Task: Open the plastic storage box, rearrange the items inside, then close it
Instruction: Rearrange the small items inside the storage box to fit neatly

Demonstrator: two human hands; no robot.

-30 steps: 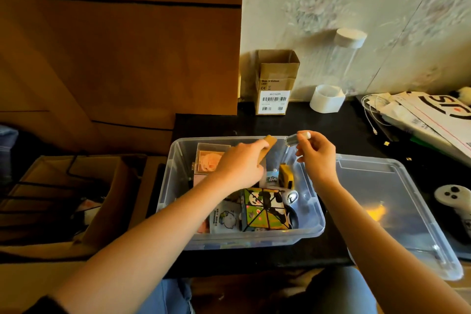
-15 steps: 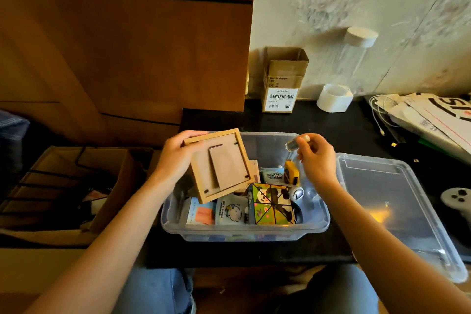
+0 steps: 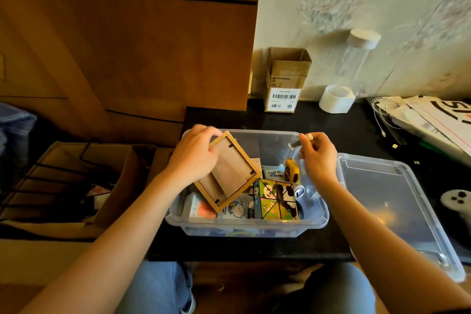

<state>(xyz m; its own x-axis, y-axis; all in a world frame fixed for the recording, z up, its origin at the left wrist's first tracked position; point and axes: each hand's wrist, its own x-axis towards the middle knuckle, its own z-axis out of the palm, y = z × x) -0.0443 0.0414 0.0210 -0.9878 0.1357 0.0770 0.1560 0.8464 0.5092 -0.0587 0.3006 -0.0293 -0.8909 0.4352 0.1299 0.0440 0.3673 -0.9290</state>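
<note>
The clear plastic storage box (image 3: pixel 316 222) stands open on the dark table, its lid (image 3: pixel 397 201) lying flat to its right. My left hand (image 3: pixel 195 158) grips a wooden picture frame (image 3: pixel 229 171), back side up and tilted, over the box's left half. My right hand (image 3: pixel 317 155) pinches a small clear vial (image 3: pixel 295 144) with a pale cap above the box's far right corner. Inside lie a panda-print cube (image 3: pixel 277 199), a yellow tape measure (image 3: pixel 291 171), small cartoon packets (image 3: pixel 234 210) and a pink-printed box (image 3: pixel 200 208).
A cardboard carton (image 3: pixel 286 79), a tall clear jar (image 3: pixel 354 58) and a white tape roll (image 3: pixel 336 98) stand by the wall. Papers and white cables (image 3: pixel 418 117) lie at the right; a white game controller (image 3: pixel 457 202) sits beyond the lid. A brown box (image 3: pixel 76 181) holds a wire rack at the left.
My left hand lifted the wooden frame out from the box's back and now lowers it, tilted, over the left half. My right hand keeps the vial at the same spot.
</note>
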